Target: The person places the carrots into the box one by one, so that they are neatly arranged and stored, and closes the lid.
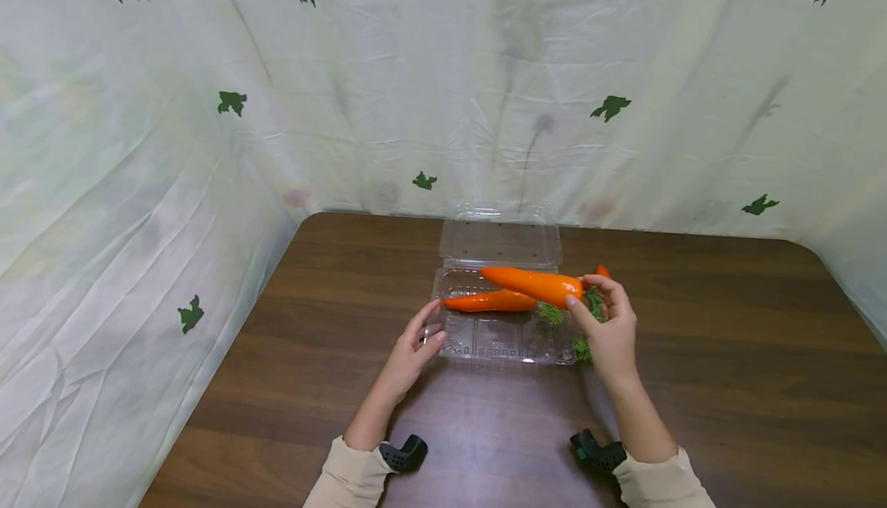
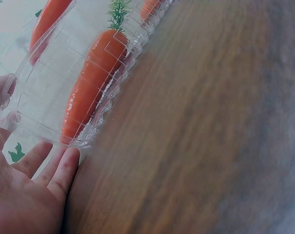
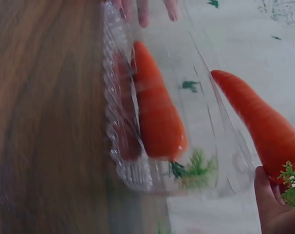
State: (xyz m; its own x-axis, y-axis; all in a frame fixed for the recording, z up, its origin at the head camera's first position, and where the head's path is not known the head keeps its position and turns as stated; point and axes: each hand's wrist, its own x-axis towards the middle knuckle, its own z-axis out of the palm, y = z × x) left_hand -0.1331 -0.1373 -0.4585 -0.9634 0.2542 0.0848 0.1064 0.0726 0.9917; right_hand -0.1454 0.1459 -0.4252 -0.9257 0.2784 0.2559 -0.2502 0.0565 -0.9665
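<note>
The right hand [image 1: 613, 335] had its grip curled on the thick, leafy end of a carrot [image 1: 533, 285], thumb on the near side, and held it tilted above the far right part of a clear plastic container [image 1: 495, 339], its tip pointing left. The left hand [image 1: 409, 358] was at the container's left end, its grip released, the fingers loosely extended and touching the plastic wall. Inside the container, toward its far side, a second carrot [image 1: 485, 302] lay lengthwise with its tip to the left and its green leaves [image 1: 551, 314] to the right, partly beneath the held one. The lid [image 1: 499, 242] stood turned back on the far side. Behind the right hand showed an orange end [image 1: 601, 270], mostly hidden, and a green sprig [image 1: 582, 350] lay at the container's near right corner. The container rested on a brown wood-grain desk [image 1: 728, 354], near the far edge. Beyond hung a pale curtain [image 1: 416, 92] with green leaf shapes. Both wrists carried black devices [image 1: 404, 454] beside cream sleeves [image 1: 353, 469]. The right wrist view was somewhat blurred.
</note>
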